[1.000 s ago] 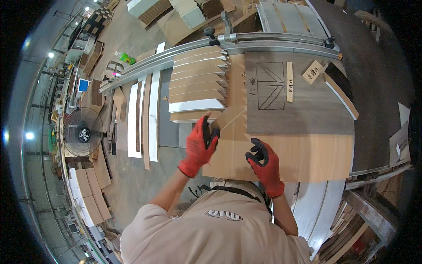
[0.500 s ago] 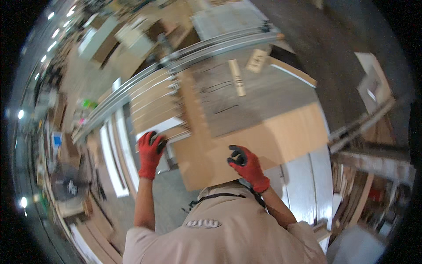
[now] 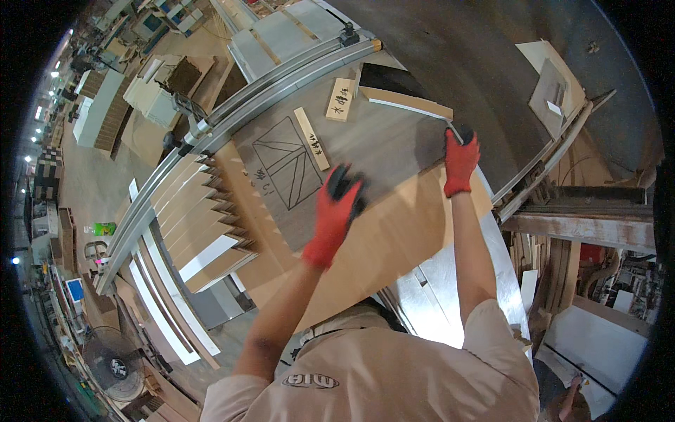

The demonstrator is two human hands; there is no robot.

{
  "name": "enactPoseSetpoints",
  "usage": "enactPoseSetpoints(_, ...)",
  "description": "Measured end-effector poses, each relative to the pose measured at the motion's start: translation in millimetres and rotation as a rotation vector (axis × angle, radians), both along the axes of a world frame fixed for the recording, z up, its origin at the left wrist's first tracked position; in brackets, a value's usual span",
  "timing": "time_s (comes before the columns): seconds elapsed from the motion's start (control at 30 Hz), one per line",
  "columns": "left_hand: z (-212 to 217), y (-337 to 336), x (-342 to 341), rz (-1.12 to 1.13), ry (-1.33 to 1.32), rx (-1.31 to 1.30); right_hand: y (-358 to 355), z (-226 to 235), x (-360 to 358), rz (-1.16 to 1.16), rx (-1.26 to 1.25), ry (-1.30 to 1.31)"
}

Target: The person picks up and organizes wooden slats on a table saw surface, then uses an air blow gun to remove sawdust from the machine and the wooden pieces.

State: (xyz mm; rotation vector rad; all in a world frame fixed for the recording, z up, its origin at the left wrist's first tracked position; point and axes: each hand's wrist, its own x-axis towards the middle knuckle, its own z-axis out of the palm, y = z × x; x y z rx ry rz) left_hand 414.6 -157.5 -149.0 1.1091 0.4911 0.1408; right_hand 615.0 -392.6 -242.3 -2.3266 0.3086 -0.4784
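Both my hands wear red gloves with black fingertips. My left hand (image 3: 334,211), smeared by motion, hovers over the grey wood-grain board (image 3: 380,151), so whether it holds anything is unclear. At the board's far right corner, my right hand (image 3: 462,160) has its fingers closed around a thin grey piece, too small to name. Just beyond it lies a wooden strip with a white edge (image 3: 411,103). Drawn black lines mark the grey board, which rests on a larger tan board (image 3: 394,232). Two small pale wood pieces with writing, one slim (image 3: 311,138) and one wider (image 3: 339,100), lie on top.
Tan panels with white edges and pointed ends (image 3: 204,218) are stacked to the left. A metal rail (image 3: 281,77) crosses behind the boards. A fan (image 3: 116,362) stands at lower left. Another person's hand (image 3: 573,394) shows at lower right, beside a white panel (image 3: 590,352).
My right hand has moved far and right to the board's corner, its fingers now closed. My left hand has left the stacked panels and moved right over the grey board. The view has turned.
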Motion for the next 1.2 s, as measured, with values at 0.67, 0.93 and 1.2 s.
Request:
enactPoseSetpoints(0.67,-85.2,-45.2,237.3,0.601,0.025,0.468,14.9,-21.0,80.2,-0.025,0.046,0.077)
enactPoseSetpoints(0.93,-65.1,-31.0,215.2,-0.036,-0.408,1.714,6.1,-24.3,89.3,-0.049,0.102,0.169)
enactPoseSetpoints(1.2,-89.7,8.2,245.1,-0.347,-0.487,1.818,-14.1,-11.1,71.5,0.115,0.062,0.06)
